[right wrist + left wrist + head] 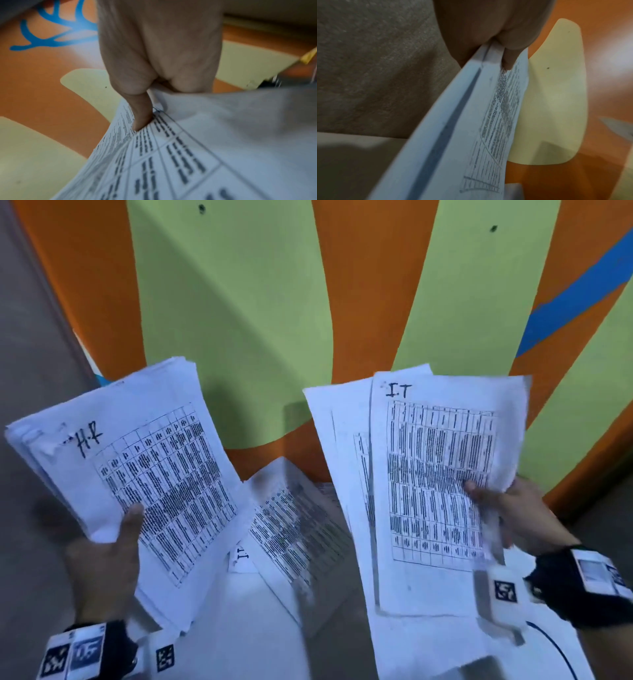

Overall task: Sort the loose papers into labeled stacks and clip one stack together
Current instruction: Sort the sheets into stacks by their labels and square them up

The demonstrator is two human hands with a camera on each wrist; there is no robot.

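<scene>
While both bundles are being held up with their handwritten labels facing the head camera, presumably for comparison, the left hand (pixel 102 563) is pinching the thick H.P stack (pixel 137 474) by its lower edge, thumb on top. The right hand (pixel 507 511) is gripping the thinner I.T sheets (pixel 442 484), thumb pressing the table print. Below them, more printed sheets (pixel 291 522) are lying loose, one showing an I.T mark, over an orange-and-green patterned surface (pixel 260 320). No clip is showing.
</scene>
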